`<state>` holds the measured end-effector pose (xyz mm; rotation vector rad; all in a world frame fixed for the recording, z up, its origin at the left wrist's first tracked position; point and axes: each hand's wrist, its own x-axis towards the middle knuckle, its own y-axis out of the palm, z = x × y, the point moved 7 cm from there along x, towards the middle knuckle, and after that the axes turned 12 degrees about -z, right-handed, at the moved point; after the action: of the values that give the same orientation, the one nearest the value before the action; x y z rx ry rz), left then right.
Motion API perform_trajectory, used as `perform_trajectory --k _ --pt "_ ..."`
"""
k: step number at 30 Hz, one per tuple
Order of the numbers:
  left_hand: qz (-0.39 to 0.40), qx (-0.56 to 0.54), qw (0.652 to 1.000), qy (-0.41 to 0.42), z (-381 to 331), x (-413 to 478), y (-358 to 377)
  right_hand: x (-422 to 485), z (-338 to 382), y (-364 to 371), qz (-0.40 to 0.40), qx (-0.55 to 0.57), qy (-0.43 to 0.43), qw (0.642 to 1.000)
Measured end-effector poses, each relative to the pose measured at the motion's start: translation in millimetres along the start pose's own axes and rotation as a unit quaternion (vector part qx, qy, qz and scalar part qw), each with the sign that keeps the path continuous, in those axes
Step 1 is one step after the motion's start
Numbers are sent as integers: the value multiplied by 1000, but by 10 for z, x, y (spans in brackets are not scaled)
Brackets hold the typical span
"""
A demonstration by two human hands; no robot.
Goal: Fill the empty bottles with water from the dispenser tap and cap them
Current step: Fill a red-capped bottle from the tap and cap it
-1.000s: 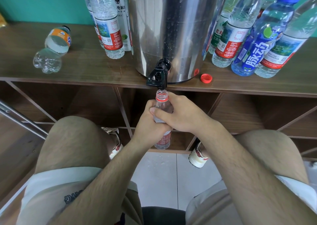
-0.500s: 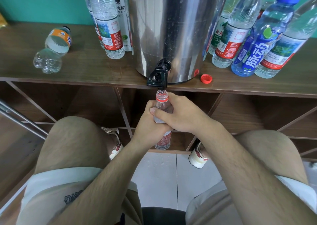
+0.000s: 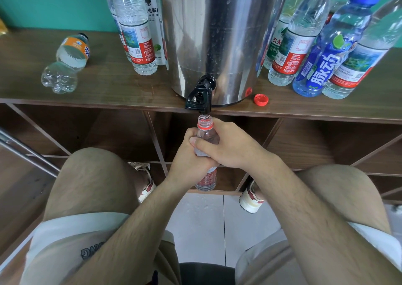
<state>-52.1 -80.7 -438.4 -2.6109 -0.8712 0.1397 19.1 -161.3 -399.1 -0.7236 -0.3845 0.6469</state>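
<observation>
I see both hands, left hand (image 3: 189, 154) and right hand (image 3: 230, 147), clasped together around an uncapped bottle (image 3: 206, 132), its mouth directly under the black tap (image 3: 201, 95).

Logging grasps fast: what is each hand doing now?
Left hand: closed on the bottle.
Right hand: closed on the bottle too.

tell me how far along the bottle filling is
Done: capped, filled bottles stand beside the dispenser. In hand: left hand and right hand hold an open bottle under the tap. Left: its red cap; the lying bottle.
</observation>
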Motion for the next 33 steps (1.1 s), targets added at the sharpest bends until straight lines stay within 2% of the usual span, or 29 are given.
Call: perform_trajectory --k 33 --pt "4 -18 1000 -10 102 32 18 14 -33 10 -16 8 -13 1000"
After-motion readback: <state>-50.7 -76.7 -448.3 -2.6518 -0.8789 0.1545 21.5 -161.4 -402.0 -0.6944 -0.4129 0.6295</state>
